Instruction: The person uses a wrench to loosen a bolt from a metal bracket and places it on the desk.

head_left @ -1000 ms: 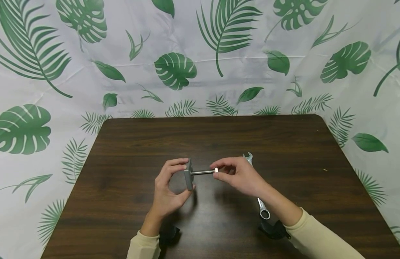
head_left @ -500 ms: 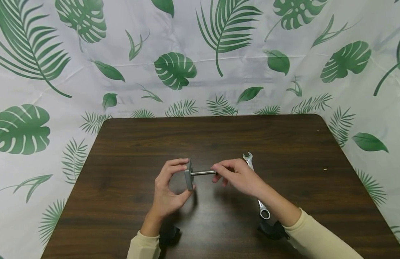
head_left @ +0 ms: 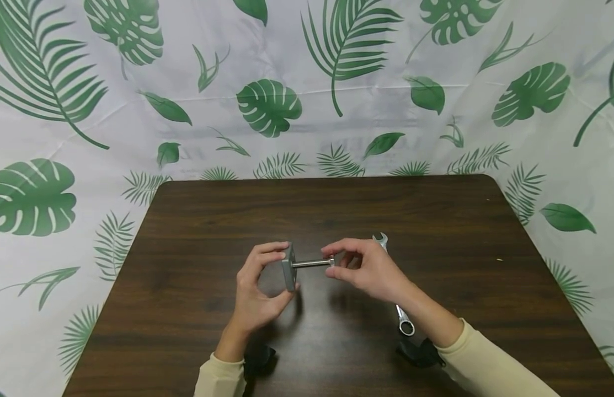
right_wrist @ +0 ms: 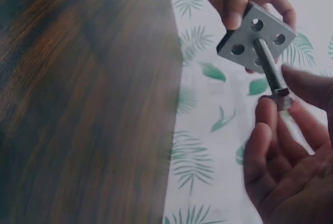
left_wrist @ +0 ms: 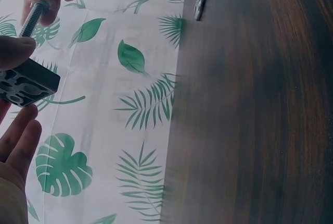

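My left hand [head_left: 259,292] grips a grey square plate [head_left: 289,270] by its edges, fingers on top and thumb below. The right wrist view shows round holes in the plate [right_wrist: 244,32]. A threaded metal rod [head_left: 309,264] sticks out of its face toward the right. At the rod's free end sits a silver hex nut [head_left: 331,261]. My right hand [head_left: 368,270] has it between index finger and thumb. In the left wrist view the threads of the rod [left_wrist: 33,20] show, and the plate [left_wrist: 31,81] is held up off the table.
A combination wrench [head_left: 405,320] lies on the dark wood table [head_left: 212,220], partly hidden under my right forearm. Black wrist-worn gear [head_left: 420,353] hangs below each wrist. A white leaf-patterned sheet [head_left: 197,138] rises behind the table.
My right fingers roll round the nut: the thumb came forward over it half a second ago, then moved back, and the nut shows again. The left hand and plate stay in place.
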A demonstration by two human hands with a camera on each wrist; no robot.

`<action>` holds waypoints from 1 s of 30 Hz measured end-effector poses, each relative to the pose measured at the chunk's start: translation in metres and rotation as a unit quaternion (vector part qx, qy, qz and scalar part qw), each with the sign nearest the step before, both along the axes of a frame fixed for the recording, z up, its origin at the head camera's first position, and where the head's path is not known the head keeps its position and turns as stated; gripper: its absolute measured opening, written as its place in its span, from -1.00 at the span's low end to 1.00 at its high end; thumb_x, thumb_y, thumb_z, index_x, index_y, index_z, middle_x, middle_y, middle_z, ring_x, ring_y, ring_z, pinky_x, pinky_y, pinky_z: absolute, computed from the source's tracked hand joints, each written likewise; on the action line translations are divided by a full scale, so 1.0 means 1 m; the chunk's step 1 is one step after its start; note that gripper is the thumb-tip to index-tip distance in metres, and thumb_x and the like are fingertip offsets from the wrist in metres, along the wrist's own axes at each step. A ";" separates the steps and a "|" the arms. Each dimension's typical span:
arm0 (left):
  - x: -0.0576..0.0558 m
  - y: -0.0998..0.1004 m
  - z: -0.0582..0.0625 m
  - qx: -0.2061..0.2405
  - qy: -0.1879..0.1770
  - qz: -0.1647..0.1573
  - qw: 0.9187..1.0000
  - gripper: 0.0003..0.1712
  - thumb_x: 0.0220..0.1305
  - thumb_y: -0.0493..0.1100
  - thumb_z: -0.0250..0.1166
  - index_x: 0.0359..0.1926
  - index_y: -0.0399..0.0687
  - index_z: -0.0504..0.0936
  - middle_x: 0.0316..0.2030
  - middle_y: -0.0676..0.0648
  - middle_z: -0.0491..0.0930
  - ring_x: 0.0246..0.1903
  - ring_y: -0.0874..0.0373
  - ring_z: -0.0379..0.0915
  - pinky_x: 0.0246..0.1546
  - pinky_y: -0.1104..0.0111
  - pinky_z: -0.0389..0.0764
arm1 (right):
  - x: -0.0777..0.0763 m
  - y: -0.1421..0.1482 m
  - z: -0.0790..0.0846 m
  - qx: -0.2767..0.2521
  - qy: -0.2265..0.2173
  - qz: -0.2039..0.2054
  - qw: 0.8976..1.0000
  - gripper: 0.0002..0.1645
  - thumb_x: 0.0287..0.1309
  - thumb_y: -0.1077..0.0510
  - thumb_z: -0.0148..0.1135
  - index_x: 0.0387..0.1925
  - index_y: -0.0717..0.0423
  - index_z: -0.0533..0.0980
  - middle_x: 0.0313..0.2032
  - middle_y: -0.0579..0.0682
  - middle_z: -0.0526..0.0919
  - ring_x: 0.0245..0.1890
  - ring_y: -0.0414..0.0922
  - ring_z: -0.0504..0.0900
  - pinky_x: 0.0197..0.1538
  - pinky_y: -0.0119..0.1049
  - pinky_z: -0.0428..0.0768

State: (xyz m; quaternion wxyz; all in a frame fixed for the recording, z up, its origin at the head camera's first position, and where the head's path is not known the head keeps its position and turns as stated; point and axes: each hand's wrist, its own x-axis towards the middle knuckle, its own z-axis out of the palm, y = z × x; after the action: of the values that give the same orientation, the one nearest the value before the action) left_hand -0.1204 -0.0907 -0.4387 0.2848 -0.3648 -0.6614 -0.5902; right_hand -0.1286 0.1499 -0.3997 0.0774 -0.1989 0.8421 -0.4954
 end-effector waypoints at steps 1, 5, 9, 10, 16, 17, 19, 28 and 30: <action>0.000 0.000 0.000 -0.001 0.000 0.000 1.000 -0.50 0.13 -0.17 0.44 -0.07 -0.48 0.50 -0.04 -0.44 0.51 0.00 -0.23 0.49 0.12 0.29 0.47 | -0.001 0.000 0.000 0.002 -0.012 0.001 1.000 -0.65 0.16 0.11 0.40 0.00 -0.01 0.64 -0.19 -0.11 0.70 -0.35 -0.13 0.61 -0.31 -0.25 0.59; 0.000 0.000 0.000 -0.007 0.001 0.002 1.000 -0.50 0.14 -0.15 0.43 -0.08 -0.49 0.50 -0.04 -0.43 0.51 0.00 -0.23 0.49 0.13 0.29 0.46 | -0.004 0.000 0.000 0.001 -0.074 0.016 0.997 -0.65 0.37 0.00 0.16 0.03 0.11 0.62 -0.29 -0.06 0.72 -0.36 -0.01 0.63 -0.31 -0.19 0.60; 0.001 0.000 0.000 -0.011 0.003 0.004 1.000 -0.50 0.16 -0.13 0.42 -0.08 -0.48 0.50 -0.04 -0.43 0.52 0.00 -0.23 0.50 0.12 0.29 0.46 | -0.006 0.001 0.000 -0.017 -0.115 0.033 0.993 -0.66 0.43 0.03 0.08 -0.06 0.18 0.64 -0.42 0.00 0.71 -0.42 0.10 0.62 -0.37 -0.17 0.60; 0.001 0.000 0.001 -0.011 0.002 0.004 1.000 -0.50 0.16 -0.13 0.42 -0.08 -0.48 0.50 -0.04 -0.43 0.52 0.00 -0.23 0.50 0.12 0.29 0.46 | -0.006 0.001 0.000 -0.021 -0.117 0.035 0.992 -0.69 0.41 0.05 0.11 -0.07 0.17 0.64 -0.42 0.00 0.70 -0.42 0.12 0.62 -0.39 -0.19 0.60; 0.001 -0.001 0.001 -0.008 -0.005 0.004 1.000 -0.51 0.11 -0.21 0.44 -0.07 -0.49 0.49 -0.04 -0.43 0.51 0.00 -0.22 0.49 0.13 0.30 0.46 | -0.002 0.001 0.001 0.016 -0.024 0.013 1.000 -0.75 0.17 0.16 0.38 -0.09 0.02 0.67 -0.28 -0.14 0.68 -0.39 -0.07 0.59 -0.37 -0.28 0.57; 0.001 -0.001 0.001 -0.008 -0.006 0.003 1.000 -0.51 0.10 -0.22 0.45 -0.07 -0.50 0.49 -0.04 -0.43 0.51 0.01 -0.22 0.49 0.13 0.30 0.46 | -0.001 0.001 0.002 0.024 -0.001 0.007 1.000 -0.74 0.13 0.18 0.41 -0.10 -0.01 0.68 -0.26 -0.16 0.68 -0.40 -0.13 0.59 -0.36 -0.27 0.57; 0.001 -0.001 0.000 -0.008 -0.006 0.001 1.000 -0.50 0.10 -0.22 0.45 -0.06 -0.50 0.49 -0.04 -0.44 0.51 0.01 -0.23 0.49 0.13 0.30 0.46 | 0.001 0.000 0.002 0.034 0.032 -0.004 0.999 -0.72 0.07 0.22 0.46 -0.14 -0.06 0.69 -0.25 -0.21 0.68 -0.41 -0.22 0.59 -0.35 -0.27 0.58; -0.001 -0.001 -0.002 -0.002 0.000 0.001 1.000 -0.50 0.13 -0.16 0.44 -0.08 -0.48 0.50 -0.05 -0.43 0.51 0.00 -0.22 0.49 0.12 0.29 0.46 | -0.003 0.002 0.001 0.014 -0.038 0.013 0.999 -0.66 0.30 0.00 0.26 0.03 0.03 0.62 -0.24 -0.12 0.72 -0.43 -0.13 0.64 -0.36 -0.23 0.60; 0.000 -0.001 -0.002 -0.002 0.000 -0.001 1.000 -0.50 0.12 -0.17 0.44 -0.08 -0.49 0.50 -0.05 -0.43 0.51 0.00 -0.22 0.49 0.12 0.29 0.47 | -0.004 0.003 0.000 -0.001 -0.086 0.013 0.996 -0.65 0.39 -0.04 0.13 -0.05 0.11 0.64 -0.36 -0.06 0.72 -0.48 -0.06 0.64 -0.42 -0.25 0.58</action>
State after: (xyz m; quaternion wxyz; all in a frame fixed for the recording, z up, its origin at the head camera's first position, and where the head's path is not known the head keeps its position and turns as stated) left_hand -0.1208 -0.0921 -0.4412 0.2837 -0.3657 -0.6620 -0.5895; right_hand -0.1330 0.1527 -0.3993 0.1562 -0.1666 0.8289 -0.5107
